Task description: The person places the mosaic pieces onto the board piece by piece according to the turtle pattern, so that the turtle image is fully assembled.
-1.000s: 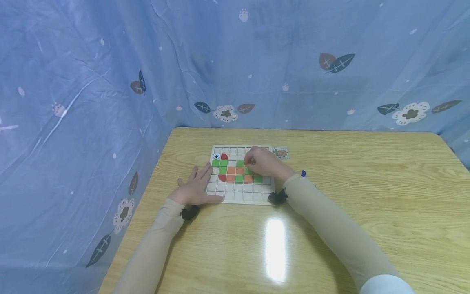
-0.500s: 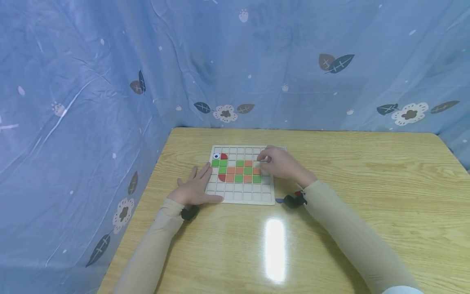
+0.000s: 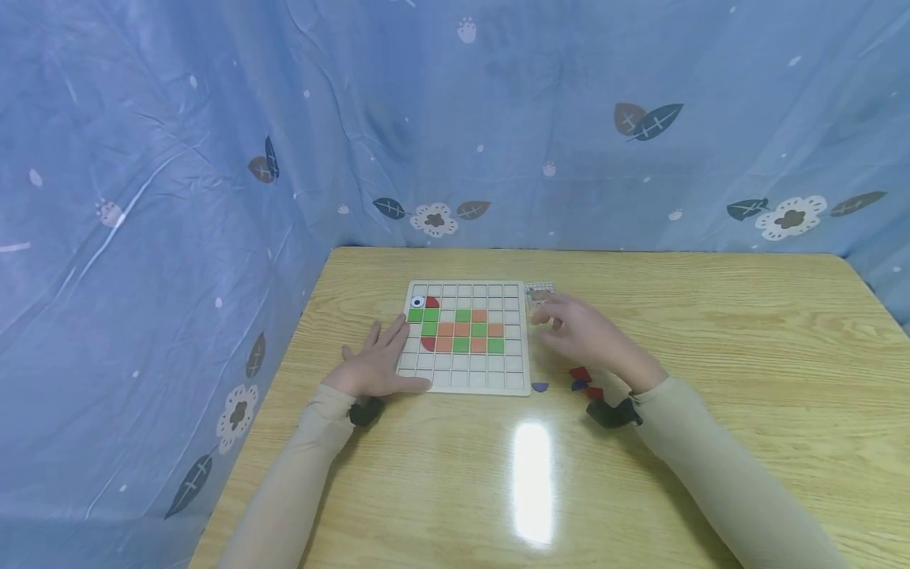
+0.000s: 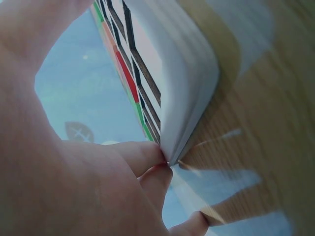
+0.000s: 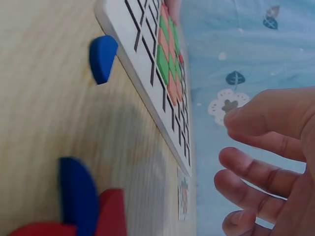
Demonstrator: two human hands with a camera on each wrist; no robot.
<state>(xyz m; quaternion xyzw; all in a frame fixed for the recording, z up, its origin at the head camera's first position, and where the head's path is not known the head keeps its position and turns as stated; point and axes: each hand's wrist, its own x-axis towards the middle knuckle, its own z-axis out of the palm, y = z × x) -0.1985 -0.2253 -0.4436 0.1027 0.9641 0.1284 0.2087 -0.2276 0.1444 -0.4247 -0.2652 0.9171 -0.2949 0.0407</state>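
A white grid board [image 3: 472,382] lies on the table, bearing green and orange square tiles, red rounded pieces and an eye disc [image 3: 417,302]. My left hand [image 3: 374,370] rests with spread fingers against the board's left edge; the left wrist view shows fingertips touching that edge. Right of the board, my right hand [image 3: 586,336] hovers over the table, fingers loosely bent and holding nothing, as the right wrist view confirms. Below it lie red pieces [image 3: 580,374] and a blue piece [image 3: 579,386]. Another blue half-round piece [image 5: 102,59] sits by the board's near right corner.
A small picture card [image 3: 539,291] lies at the board's upper right corner, partly hidden by my right hand. The wooden table [image 3: 441,474] meets a blue patterned curtain [image 3: 498,118] at the back and left.
My right hand has moved right, off the board, its fingers parting. An orange tile at the right end of the middle row has come into view. My left hand has stayed in place.
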